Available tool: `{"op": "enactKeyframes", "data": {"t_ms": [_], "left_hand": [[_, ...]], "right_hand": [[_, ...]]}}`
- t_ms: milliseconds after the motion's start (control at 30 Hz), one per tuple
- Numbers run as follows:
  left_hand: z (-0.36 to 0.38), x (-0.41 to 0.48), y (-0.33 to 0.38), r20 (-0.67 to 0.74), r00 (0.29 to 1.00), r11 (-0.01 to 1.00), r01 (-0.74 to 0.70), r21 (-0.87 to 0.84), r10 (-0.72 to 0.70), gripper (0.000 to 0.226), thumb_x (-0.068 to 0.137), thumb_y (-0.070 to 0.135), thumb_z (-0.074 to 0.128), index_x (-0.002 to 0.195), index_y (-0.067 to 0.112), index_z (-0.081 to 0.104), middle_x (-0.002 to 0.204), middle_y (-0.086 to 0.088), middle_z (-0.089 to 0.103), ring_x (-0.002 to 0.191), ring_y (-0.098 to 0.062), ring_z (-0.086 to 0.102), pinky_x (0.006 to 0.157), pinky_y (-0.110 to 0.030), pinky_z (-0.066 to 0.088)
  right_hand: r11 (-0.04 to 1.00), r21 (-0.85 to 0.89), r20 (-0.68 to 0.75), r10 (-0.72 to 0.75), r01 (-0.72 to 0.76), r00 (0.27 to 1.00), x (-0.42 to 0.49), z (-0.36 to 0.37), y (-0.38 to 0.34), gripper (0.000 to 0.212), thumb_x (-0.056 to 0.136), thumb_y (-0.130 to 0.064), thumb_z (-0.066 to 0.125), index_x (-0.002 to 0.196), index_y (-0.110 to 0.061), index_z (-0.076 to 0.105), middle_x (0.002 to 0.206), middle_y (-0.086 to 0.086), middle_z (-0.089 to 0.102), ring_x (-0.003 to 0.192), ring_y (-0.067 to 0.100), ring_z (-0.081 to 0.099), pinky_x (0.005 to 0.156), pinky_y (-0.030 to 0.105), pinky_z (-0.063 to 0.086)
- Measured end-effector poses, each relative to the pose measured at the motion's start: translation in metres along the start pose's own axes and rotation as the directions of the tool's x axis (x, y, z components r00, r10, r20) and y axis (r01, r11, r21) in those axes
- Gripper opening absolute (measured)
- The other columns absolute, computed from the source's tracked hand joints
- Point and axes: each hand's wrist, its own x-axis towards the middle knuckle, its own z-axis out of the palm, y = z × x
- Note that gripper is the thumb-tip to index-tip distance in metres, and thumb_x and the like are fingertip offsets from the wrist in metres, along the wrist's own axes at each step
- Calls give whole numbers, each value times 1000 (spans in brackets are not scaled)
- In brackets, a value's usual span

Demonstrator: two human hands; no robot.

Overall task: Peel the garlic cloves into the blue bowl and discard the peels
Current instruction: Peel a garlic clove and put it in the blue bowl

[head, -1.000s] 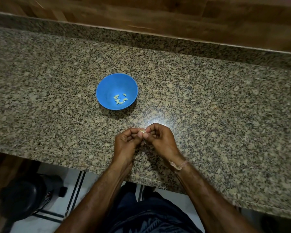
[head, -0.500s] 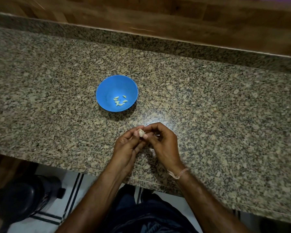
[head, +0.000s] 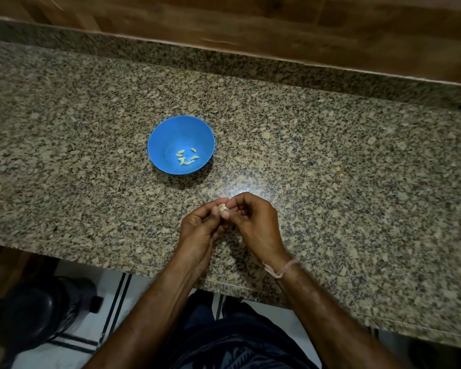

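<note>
Grip: left hand, right hand still pinch garlic clove | blue bowl unmoved

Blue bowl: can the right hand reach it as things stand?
Probably yes. The blue bowl sits just beyond the right hand, with only counter between, though it and the left hand pinch the garlic clove.

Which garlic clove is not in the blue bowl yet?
The garlic clove pinched between the left hand and right hand, over the counter; the other cloves lie inside the blue bowl.
</note>
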Motion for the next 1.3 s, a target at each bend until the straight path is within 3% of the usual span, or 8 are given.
{"op": "enactKeyframes", "data": {"t_ms": [133, 333, 467, 733, 867, 967, 1133, 1300], "left_hand": [[-2, 0, -5, -8, 999, 994, -43, 101, 44, 21, 103, 6, 53, 114, 4, 71, 107, -11, 79, 103, -22, 75, 86, -27, 60], [-6, 2, -14, -81, 997, 987, -7, 157, 20, 19, 103, 7, 56, 111, 2, 72, 104, -17, 77, 92, -21, 72, 80, -29, 59], [-6, 8, -20, -167, 986, 990, 37, 138, -13, 18, 103, 10, 57, 109, 5, 73, 104, -22, 76, 93, -32, 66, 86, -41, 56], [-16, 15, -20, -216, 976, 996, 54, 65, -39, 15, 104, 11, 57, 103, 9, 72, 98, -17, 77, 85, -25, 69, 83, -40, 58], [-21, 19, -18, -221, 974, 994, 64, 89, -43, 16, 104, 12, 57, 102, 10, 73, 98, -16, 78, 84, -24, 73, 77, -37, 60], [-27, 22, -16, -225, 974, 991, 57, 124, -28, 14, 103, 11, 60, 103, 9, 74, 96, -18, 78, 82, -27, 72, 77, -39, 61], [-38, 28, -14, -213, 977, 981, 31, 192, 11, 14, 101, 9, 62, 100, 12, 76, 84, -13, 73, 66, -17, 59, 56, -26, 55], [-51, 37, -7, -177, 980, 929, -22, 368, 93, 13, 103, 16, 61, 102, 16, 74, 87, -6, 76, 73, -20, 67, 66, -33, 54]], "right_hand": [[998, -38, -11, 40, -40, 999, 3, 0, 3, 14, 83, -4, 85, 86, -6, 71, 76, -4, 69, 65, -4, 61, 62, 13, 51], [995, -35, -6, 93, -93, 996, 2, 7, 10, 12, 88, -1, 80, 87, -2, 68, 77, 3, 67, 60, -5, 60, 55, 12, 50], [992, -65, -32, 106, -108, 994, 3, 14, 13, 11, 91, -7, 78, 90, -2, 69, 76, -2, 67, 60, -7, 58, 55, 10, 47], [989, 24, -127, 151, -149, 980, 3, 34, 20, 6, 91, -4, 77, 91, 0, 72, 75, -2, 69, 58, -9, 60, 54, 9, 47], [974, 17, -114, 227, -227, 967, 7, 44, 26, 5, 94, -6, 74, 91, -4, 70, 76, 0, 68, 57, -4, 61, 54, 16, 51], [964, 44, -91, 265, -262, 960, 8, 51, 28, 8, 97, -8, 71, 92, -1, 70, 77, 9, 71, 61, 13, 67, 59, 29, 58], [897, 254, -92, 394, -361, 915, 7, 61, 22, 13, 101, -5, 64, 89, -4, 69, 69, 9, 68, 55, 16, 62, 52, 26, 54], [956, 135, -253, 288, -261, 924, 6, 63, 30, 9, 100, -14, 66, 92, -12, 67, 84, 13, 77, 77, 29, 73, 74, 47, 63]]}}
